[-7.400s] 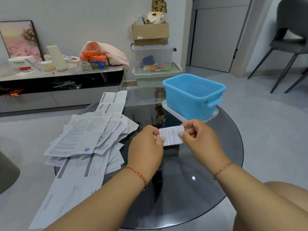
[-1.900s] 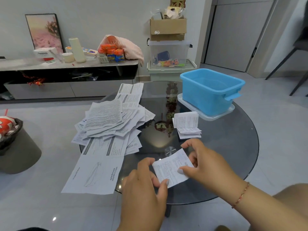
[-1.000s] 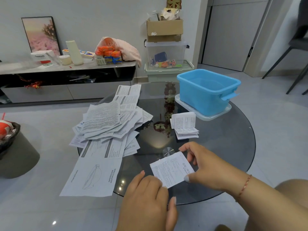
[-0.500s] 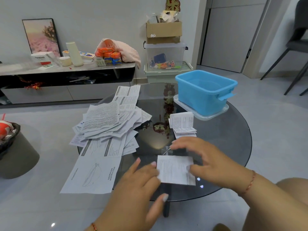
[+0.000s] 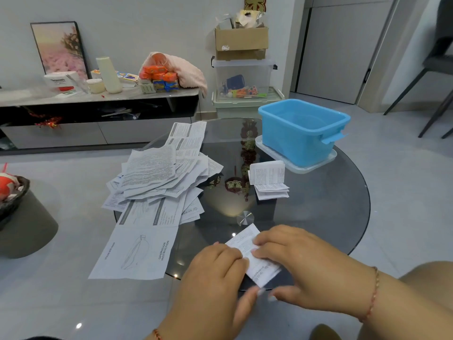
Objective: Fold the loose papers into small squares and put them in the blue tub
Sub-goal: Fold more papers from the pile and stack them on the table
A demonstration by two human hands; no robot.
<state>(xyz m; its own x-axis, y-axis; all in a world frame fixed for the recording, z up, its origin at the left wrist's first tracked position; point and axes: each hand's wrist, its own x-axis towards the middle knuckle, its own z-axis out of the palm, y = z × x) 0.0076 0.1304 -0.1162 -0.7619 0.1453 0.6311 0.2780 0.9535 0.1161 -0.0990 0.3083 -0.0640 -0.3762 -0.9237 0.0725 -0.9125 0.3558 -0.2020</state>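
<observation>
A small, partly folded paper (image 5: 248, 251) lies tilted at the near edge of the round glass table (image 5: 323, 207). My left hand (image 5: 217, 273) grips its left side with curled fingers on top. My right hand (image 5: 304, 263) lays its fingers across the right side, and both thumbs reach in under the near edge. The blue tub (image 5: 294, 143) stands open at the far right of the table on a clear lid. In front of it sits a short stack of folded papers (image 5: 268, 180). A heap of loose papers (image 5: 152, 173) covers the table's left side.
A large instruction sheet (image 5: 139, 249) hangs over the table's near-left edge. A low cabinet (image 5: 98, 123) with clutter runs along the back wall, beside stacked storage boxes (image 5: 242, 77). A grey stool with a basket (image 5: 14, 195) stands at the left, chair legs at the far right.
The paper lay flat under both hands half a second ago; now it is turned at an angle and sits closer to the table's edge, with both hands closed in around it.
</observation>
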